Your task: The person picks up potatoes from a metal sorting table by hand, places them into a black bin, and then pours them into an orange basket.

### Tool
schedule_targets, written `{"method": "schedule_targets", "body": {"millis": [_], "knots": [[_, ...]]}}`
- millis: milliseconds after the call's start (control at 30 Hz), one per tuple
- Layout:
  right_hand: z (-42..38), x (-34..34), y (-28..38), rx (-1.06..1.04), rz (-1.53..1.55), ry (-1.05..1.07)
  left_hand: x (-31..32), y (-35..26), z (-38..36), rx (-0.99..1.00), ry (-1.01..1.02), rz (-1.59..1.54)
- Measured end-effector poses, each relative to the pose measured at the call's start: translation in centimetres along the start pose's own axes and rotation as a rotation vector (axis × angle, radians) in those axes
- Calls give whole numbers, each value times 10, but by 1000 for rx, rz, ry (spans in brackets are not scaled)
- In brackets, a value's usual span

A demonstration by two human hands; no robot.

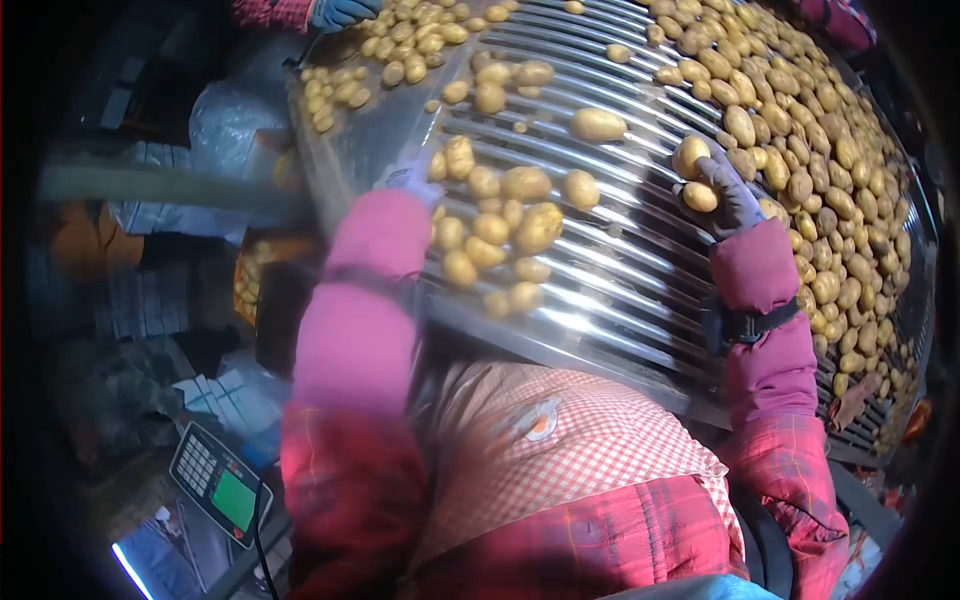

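My right hand (pixel 735 192), in a pale purple glove, grips two potatoes, an upper potato (pixel 690 158) and a smaller lower potato (pixel 699 197), above the metal bars at the edge of the big heap. Motion blurs my left hand (pixel 412 180), also gloved; it is at the left edge of the bars, beside a loose cluster of potatoes (pixel 488 228). How its fingers are set, and whether they hold anything, is not visible. One larger potato (pixel 598 125) lies alone on the bars between my hands.
A large potato heap (pixel 810 190) covers the right side of the slatted metal table (pixel 610 265). Small potatoes (pixel 410 40) lie at the upper left, near another person's blue-gloved hand (pixel 343 12). A scale display (pixel 220 487) stands at lower left, and a metal bar (pixel 170 190) crosses the left side.
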State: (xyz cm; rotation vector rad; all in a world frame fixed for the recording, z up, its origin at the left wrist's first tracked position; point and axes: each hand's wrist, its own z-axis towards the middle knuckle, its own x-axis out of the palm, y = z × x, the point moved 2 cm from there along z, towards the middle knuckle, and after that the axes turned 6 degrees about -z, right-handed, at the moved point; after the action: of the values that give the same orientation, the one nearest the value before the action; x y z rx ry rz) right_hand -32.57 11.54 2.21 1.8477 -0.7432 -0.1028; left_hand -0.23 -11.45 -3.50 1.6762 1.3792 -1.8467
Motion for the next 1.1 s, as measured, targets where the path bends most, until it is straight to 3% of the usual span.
{"method": "schedule_targets", "body": {"millis": [67,133,200,300,367,433,467,533,567,633,667,733,800,833,867,933,1000,1100], "knots": [[-12,-5,3,13,-41,72,-5,-19,4,-61,39,61],[-12,-7,0,38,-54,73,-13,-31,9,-248,116,268],[0,-5,-5,57,-72,121,-18,-18,13,-196,51,226],[22,13,-8,34,-78,181,-24,-15,3,-482,136,-1023],[35,39,-5,12,-119,234,-17,-25,-13,-361,232,-2069],[41,85,-2,-80,-186,289,-33,-91,-37,-585,132,-2386],[44,103,-7,-138,-260,308,-26,-105,-40,-581,113,-2393],[27,150,-8,-92,-234,439,-13,-126,-42,-432,306,-2562],[23,166,-20,-368,-412,429,-2,-124,-43,-438,299,-2575],[12,179,-23,-817,-868,448,15,-111,-45,-227,-14,-2090],[7,183,-25,-827,-878,449,17,-104,-48,-235,-26,-2097],[13,179,-21,-795,-749,493,9,-99,-54,-264,271,-2707],[27,150,-16,-675,-754,329,1,-98,-62,-164,269,-2696],[15,148,3,-462,-654,261,2,-92,-63,-237,164,-2537],[35,123,-8,-733,-962,278,3,-87,-63,-300,67,-2374],[52,83,-46,-909,-1224,401,8,-79,-58,-319,13,-2319],[38,80,-67,-628,-1460,487,13,-73,-53,-193,200,-2656],[34,92,-67,-620,-1616,447,26,-65,-50,-227,189,-2664]]}}
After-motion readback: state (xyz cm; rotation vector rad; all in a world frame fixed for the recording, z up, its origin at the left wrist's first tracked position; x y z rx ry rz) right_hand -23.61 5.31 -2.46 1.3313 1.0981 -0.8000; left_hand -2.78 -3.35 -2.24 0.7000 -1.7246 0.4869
